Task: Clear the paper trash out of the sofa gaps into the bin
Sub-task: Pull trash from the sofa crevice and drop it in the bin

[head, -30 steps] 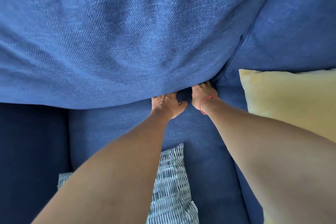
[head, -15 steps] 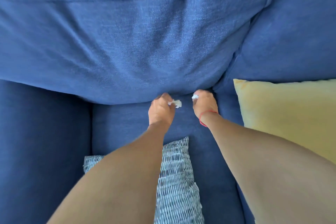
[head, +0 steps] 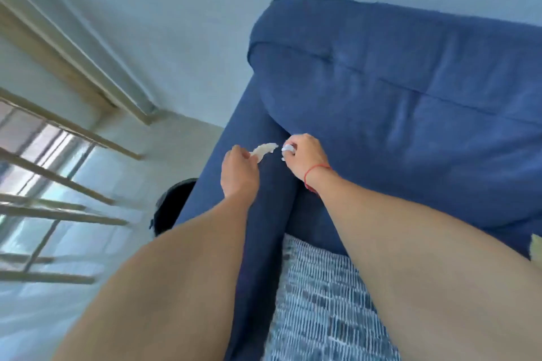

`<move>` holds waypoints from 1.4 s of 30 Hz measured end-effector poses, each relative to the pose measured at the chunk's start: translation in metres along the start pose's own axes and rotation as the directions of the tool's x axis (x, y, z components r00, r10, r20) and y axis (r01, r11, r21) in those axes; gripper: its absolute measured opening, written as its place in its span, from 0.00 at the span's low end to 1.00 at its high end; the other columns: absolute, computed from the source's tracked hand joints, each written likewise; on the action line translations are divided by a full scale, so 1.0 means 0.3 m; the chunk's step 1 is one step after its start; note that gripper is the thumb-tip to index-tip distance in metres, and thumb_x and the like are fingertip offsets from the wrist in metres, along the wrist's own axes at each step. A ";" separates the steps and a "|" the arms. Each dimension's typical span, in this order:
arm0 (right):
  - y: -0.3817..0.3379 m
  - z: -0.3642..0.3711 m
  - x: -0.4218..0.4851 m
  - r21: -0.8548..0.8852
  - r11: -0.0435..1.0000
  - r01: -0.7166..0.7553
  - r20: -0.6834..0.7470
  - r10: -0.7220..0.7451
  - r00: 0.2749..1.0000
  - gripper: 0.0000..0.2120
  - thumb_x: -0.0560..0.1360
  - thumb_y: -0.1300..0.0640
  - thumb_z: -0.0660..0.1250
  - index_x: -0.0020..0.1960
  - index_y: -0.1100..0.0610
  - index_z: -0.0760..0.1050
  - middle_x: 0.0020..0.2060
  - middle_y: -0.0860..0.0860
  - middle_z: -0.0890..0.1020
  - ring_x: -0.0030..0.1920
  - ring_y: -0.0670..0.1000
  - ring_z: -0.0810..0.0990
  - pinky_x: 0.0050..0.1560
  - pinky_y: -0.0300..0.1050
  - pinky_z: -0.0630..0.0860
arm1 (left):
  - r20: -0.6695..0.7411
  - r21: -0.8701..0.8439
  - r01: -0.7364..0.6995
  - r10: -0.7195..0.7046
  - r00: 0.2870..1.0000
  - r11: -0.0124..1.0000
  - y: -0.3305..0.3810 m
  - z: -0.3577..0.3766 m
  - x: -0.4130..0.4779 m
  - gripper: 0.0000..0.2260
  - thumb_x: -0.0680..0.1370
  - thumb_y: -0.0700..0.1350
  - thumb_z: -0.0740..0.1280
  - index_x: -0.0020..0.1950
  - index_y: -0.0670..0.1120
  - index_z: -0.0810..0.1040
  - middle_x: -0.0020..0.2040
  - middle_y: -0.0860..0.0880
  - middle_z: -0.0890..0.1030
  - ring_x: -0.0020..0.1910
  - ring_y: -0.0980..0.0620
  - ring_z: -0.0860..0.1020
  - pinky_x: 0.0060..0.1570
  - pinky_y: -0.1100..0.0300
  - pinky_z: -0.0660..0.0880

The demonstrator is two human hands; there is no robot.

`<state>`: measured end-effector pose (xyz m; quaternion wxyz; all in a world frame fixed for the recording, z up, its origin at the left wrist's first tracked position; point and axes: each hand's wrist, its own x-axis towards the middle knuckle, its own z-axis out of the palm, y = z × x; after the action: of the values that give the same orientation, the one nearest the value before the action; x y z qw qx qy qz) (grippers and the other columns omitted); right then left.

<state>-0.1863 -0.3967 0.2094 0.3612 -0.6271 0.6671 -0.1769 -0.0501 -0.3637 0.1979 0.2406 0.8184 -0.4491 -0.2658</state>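
Observation:
My left hand (head: 239, 173) pinches a flat scrap of white paper (head: 264, 150) above the blue sofa's armrest (head: 264, 231). Close to its right, my right hand (head: 305, 160), with a red string at the wrist, is closed on a small crumpled white paper (head: 288, 148). Both hands hover near the corner where the armrest meets the back cushion (head: 410, 114). A black bin (head: 173, 202) stands on the floor just left of the armrest, partly hidden by it and by my left forearm.
A blue-and-white woven pillow (head: 322, 302) lies on the seat between my arms. A yellow pillow's corner (head: 536, 246) shows at the right edge. A window with metal bars (head: 52, 184) and a sheer curtain fill the left; a pale wall is behind the sofa.
Both hands have come out of the gap under the back cushion, each holding a paper scrap, and lifted left over the armrest. My view has swung left, bringing the bin and window in.

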 end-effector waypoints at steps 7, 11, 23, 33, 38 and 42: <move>-0.433 0.504 0.074 -0.026 0.991 0.129 0.177 -0.123 0.977 0.10 0.77 0.57 0.61 0.45 0.58 0.80 0.53 0.56 0.80 0.51 0.58 0.79 0.47 0.47 0.76 | -0.095 -0.101 0.227 -0.236 0.967 0.969 -0.433 -0.354 0.254 0.12 0.79 0.44 0.61 0.57 0.42 0.80 0.54 0.43 0.81 0.54 0.42 0.79 0.54 0.53 0.74; -0.535 0.729 0.114 -0.108 0.981 0.162 0.225 -0.134 0.965 0.11 0.78 0.56 0.63 0.53 0.58 0.83 0.57 0.57 0.75 0.55 0.58 0.78 0.51 0.46 0.74 | -0.100 -0.136 0.298 -0.312 0.945 0.945 -0.628 -0.426 0.337 0.10 0.78 0.42 0.63 0.53 0.40 0.81 0.50 0.42 0.83 0.50 0.42 0.80 0.51 0.54 0.75; -0.521 1.119 0.162 -0.227 0.967 0.115 0.300 -0.043 0.953 0.08 0.76 0.62 0.61 0.52 0.56 0.78 0.53 0.53 0.80 0.51 0.56 0.79 0.49 0.48 0.78 | -0.006 -0.160 0.466 -0.473 0.881 0.870 -1.012 -0.350 0.449 0.08 0.77 0.50 0.63 0.46 0.46 0.73 0.46 0.47 0.80 0.44 0.45 0.78 0.51 0.52 0.77; -0.539 1.236 0.096 -0.214 0.976 -0.034 0.300 0.099 0.949 0.13 0.77 0.66 0.59 0.55 0.58 0.79 0.57 0.54 0.81 0.56 0.57 0.80 0.54 0.47 0.76 | 0.144 -0.133 0.536 -0.519 0.843 0.834 -1.086 -0.380 0.454 0.07 0.75 0.42 0.64 0.39 0.45 0.79 0.39 0.45 0.79 0.45 0.42 0.79 0.49 0.51 0.78; -0.540 1.237 0.091 -0.259 0.964 -0.062 0.394 0.164 0.905 0.22 0.79 0.66 0.56 0.71 0.55 0.70 0.70 0.54 0.73 0.68 0.56 0.73 0.63 0.47 0.71 | 0.226 -0.097 0.529 -0.499 0.837 0.843 -1.078 -0.407 0.458 0.21 0.79 0.42 0.63 0.72 0.39 0.69 0.63 0.40 0.79 0.61 0.43 0.78 0.61 0.55 0.73; -0.526 1.191 0.066 -0.229 0.973 -0.012 0.374 0.099 0.922 0.24 0.78 0.65 0.56 0.74 0.57 0.66 0.73 0.54 0.69 0.71 0.56 0.70 0.69 0.53 0.70 | 0.212 -0.058 0.501 -0.480 0.851 0.864 -1.035 -0.421 0.417 0.12 0.80 0.43 0.62 0.59 0.40 0.79 0.53 0.42 0.81 0.58 0.43 0.77 0.57 0.58 0.72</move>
<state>0.1781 -0.3622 0.0712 0.4170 -0.6668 0.6167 0.0349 0.2777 -0.3027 0.0678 0.1657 0.8619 -0.2308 -0.4201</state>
